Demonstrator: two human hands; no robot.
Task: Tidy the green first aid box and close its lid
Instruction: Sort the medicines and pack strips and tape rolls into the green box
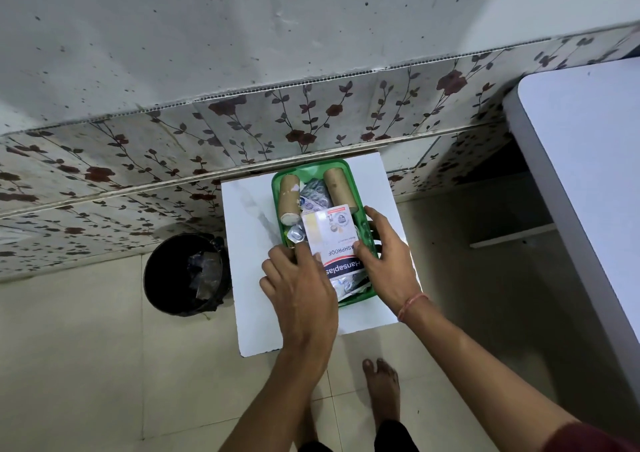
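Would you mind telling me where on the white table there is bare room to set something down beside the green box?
The white table is bare left of the green box, and along its near edge below the left hand. The box itself is crowded; right of it only a narrow strip shows beyond the right hand.

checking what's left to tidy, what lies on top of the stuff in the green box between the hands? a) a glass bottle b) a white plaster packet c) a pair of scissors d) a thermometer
b: a white plaster packet lies over the blister strips in the green box, with the left hand and right hand at its sides; no scissors, thermometer or bottle shows.
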